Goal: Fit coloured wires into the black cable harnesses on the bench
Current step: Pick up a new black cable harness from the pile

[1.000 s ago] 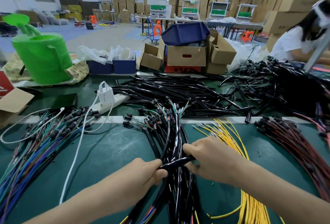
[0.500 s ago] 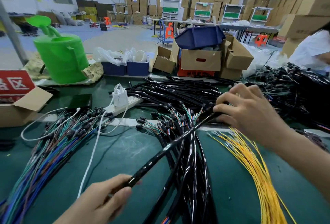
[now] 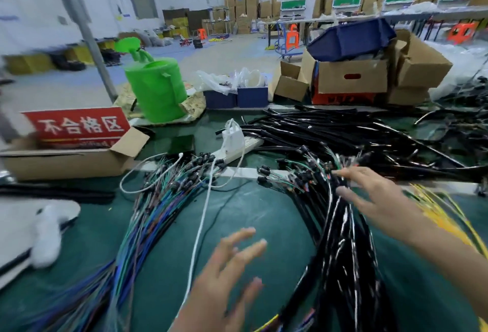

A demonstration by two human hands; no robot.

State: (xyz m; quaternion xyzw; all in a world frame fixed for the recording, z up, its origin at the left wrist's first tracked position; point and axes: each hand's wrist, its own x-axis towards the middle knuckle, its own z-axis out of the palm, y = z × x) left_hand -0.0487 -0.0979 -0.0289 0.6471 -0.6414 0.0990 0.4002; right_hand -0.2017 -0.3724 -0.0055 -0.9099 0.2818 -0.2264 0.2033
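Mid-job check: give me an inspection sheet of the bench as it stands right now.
Surface: green bench mat, largely covered by wire bundles.
Job's things: black harnesses heaped centre-right; coloured wires fanned left; yellow wires far right.
Clutter: green watering can, red sign in a cardboard box, blue bins.
Hands: left hand open, holding nothing; right hand open over the black harnesses, contact unclear.
Cables: white charger on a power strip; white lead trailing across the mat.
Surroundings: stacked cartons at the back wall.
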